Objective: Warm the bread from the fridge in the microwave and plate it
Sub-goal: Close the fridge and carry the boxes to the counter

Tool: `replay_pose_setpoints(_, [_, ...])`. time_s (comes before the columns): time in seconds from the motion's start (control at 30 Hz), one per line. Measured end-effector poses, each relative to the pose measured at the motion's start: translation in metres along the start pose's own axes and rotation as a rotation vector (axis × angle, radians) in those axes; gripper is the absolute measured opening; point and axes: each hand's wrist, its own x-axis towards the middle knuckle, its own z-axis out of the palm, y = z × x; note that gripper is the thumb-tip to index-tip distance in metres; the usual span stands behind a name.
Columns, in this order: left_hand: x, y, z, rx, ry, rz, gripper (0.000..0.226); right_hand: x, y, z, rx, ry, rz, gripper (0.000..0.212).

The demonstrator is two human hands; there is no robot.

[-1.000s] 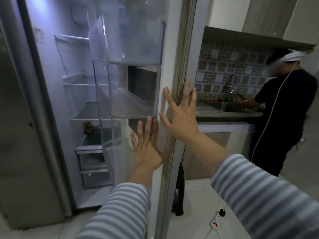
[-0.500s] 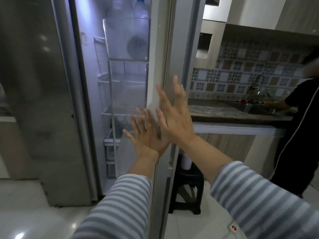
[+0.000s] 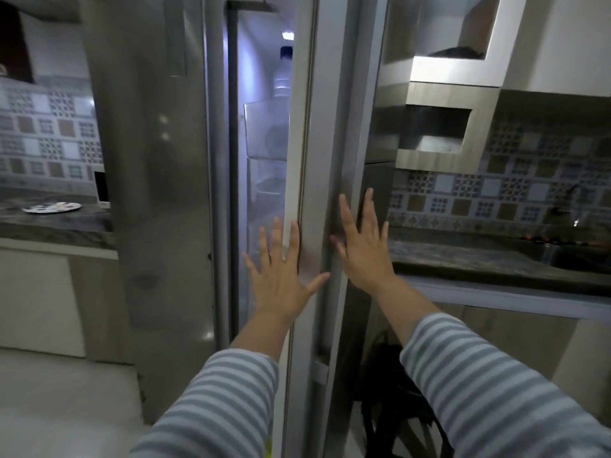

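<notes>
Now | fridge door stands upright, nearly closed, a lit gap left of its edge | left hand flat, fingers spread on that edge, nearer the gap; right hand flat on the outer face; neither holds anything | I see no bread; plate on left counter.

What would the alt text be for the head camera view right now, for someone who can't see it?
Two open hands in striped sleeves press flat on a nearly closed fridge door: the left hand by its inner edge, the right hand on its outer face. A narrow lit gap shows a bottle in the door shelf. A plate sits on the counter at left.
</notes>
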Motion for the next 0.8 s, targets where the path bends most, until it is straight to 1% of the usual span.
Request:
replay_pose_setpoints(0.07, [0.008,-0.019,-0.002,0.027,0.008,0.003,0.108,0.011,-0.010,0.013,0.010,0.014,-0.034,0.085])
replay_pose_setpoints(0.2, [0.022,-0.056,0.003,0.061,0.025,-0.039,0.098,0.031,-0.029,0.041,0.012,0.026,-0.093,0.084])
replay_pose_setpoints(0.33, [0.041,-0.091,0.017,0.051,0.002,-0.097,0.085,0.057,-0.049,0.076,-0.031,0.026,-0.119,0.086])
replay_pose_setpoints(0.37, [0.046,-0.098,0.024,-0.029,-0.003,-0.108,0.081,0.062,-0.054,0.086,-0.040,0.034,-0.131,0.087])
replay_pose_setpoints(0.4, [0.050,-0.103,0.030,-0.170,0.003,-0.114,0.078,0.069,-0.057,0.095,-0.048,0.047,-0.150,0.088])
replay_pose_setpoints(0.47, [0.060,-0.110,0.045,-0.515,0.067,-0.115,0.071,0.082,-0.059,0.114,-0.061,0.082,-0.198,0.086])
replay_pose_setpoints(0.5, [0.066,-0.113,0.053,-0.624,0.115,-0.136,0.069,0.090,-0.057,0.123,-0.071,0.100,-0.226,0.085])
replay_pose_setpoints(0.53, [0.072,-0.116,0.059,-0.676,0.161,-0.176,0.068,0.099,-0.055,0.131,-0.089,0.117,-0.259,0.083])
replay_pose_setpoints(0.63, [0.096,-0.128,0.077,-0.656,0.275,-0.273,0.070,0.126,-0.053,0.157,-0.150,0.157,-0.342,0.078])
replay_pose_setpoints(0.73, [0.123,-0.147,0.093,-0.642,0.291,-0.319,0.068,0.152,-0.060,0.183,-0.143,0.180,-0.379,0.074])
replay_pose_setpoints(0.8, [0.137,-0.159,0.102,-0.654,0.296,-0.312,0.065,0.168,-0.061,0.200,-0.142,0.198,-0.404,0.072])
